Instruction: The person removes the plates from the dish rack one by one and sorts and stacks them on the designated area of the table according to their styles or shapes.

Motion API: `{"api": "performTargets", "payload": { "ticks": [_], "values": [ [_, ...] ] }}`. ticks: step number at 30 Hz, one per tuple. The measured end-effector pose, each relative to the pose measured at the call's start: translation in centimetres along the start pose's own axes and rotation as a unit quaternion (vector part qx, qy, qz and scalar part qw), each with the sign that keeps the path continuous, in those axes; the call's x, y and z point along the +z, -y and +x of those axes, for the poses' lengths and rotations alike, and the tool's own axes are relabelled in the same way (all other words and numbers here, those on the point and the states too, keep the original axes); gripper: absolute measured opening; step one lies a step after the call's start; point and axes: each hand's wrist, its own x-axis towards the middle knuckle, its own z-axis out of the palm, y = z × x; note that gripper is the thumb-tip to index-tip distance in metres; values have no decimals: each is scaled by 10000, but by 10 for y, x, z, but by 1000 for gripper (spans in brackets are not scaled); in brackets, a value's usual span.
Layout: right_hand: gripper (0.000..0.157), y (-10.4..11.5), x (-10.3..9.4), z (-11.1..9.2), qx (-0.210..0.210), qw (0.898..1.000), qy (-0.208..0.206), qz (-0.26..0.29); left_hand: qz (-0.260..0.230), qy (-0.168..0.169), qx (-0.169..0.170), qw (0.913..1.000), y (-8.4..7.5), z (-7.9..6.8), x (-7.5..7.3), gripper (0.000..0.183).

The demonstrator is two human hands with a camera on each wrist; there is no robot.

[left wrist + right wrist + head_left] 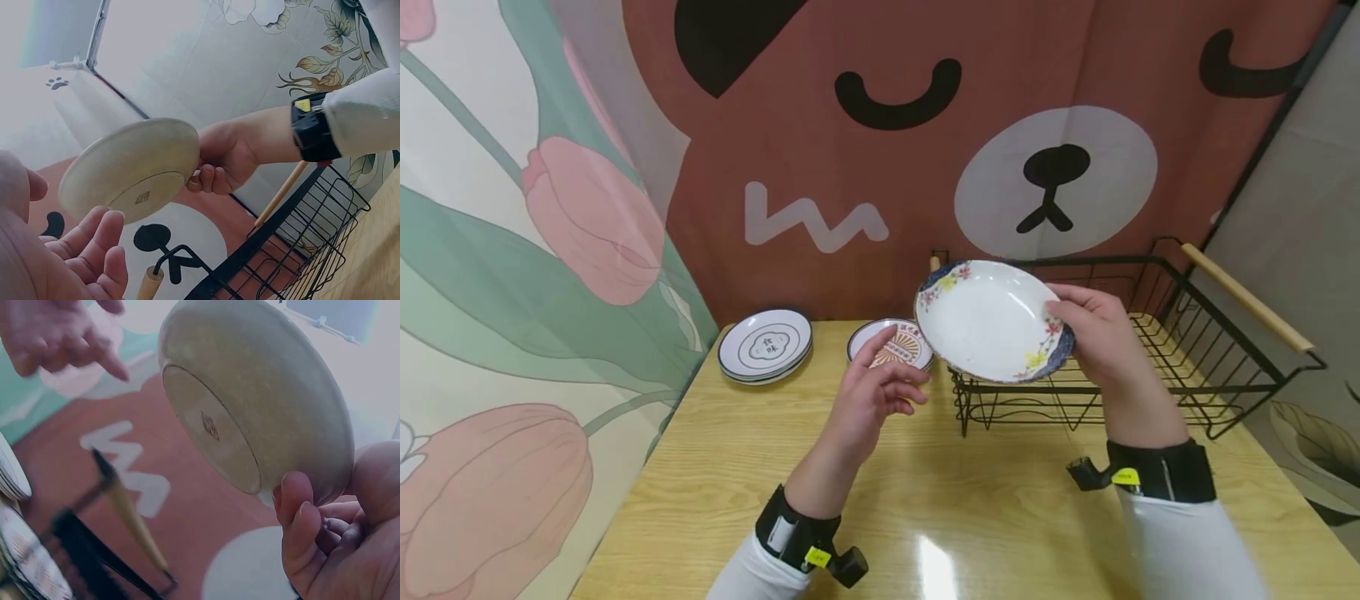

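Note:
My right hand [1093, 333] grips a white oval plate [988, 321] by its right edge, thumb on the upper face and fingers beneath. Red and yellow flowers and blue patches decorate its rim. The plate is held up in front of the black wire basket [1195, 400], tilted so its inner face shows in the head view. Its pale underside with a small stamp faces the right wrist view. My left hand [880, 392], fingers loosely bent and holding nothing, is left of the plate. Behind that hand lies a plate with an orange sunburst pattern [898, 346], partly covered by the fingers.
A stack of white plates with dark rims [765, 346] sits at the table's back left. The wire basket has wooden handles [1247, 296] and stands on the right of the wooden table [715, 483]. A printed curtain [820, 167] hangs right behind the table.

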Motion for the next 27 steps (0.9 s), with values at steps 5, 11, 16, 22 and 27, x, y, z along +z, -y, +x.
{"api": "performTargets", "payload": {
  "ticks": [5,11,16,22,27],
  "values": [
    [26,-15,14,-10,65,9998,127,140,79,-209,96,9997,1,-1,0,56],
    [30,-27,27,-17,182,9995,43,245,314,-285,208,9989,2,-2,0,53],
    [44,-31,36,-19,241,9994,-85,226,432,-344,302,9980,3,-1,-1,54],
    [53,-30,42,-23,299,9995,-104,-27,604,-93,385,9974,4,-2,-2,59],
    [52,-29,47,-25,434,9987,16,-252,703,8,321,9970,4,-4,-2,66]
  ]
}}
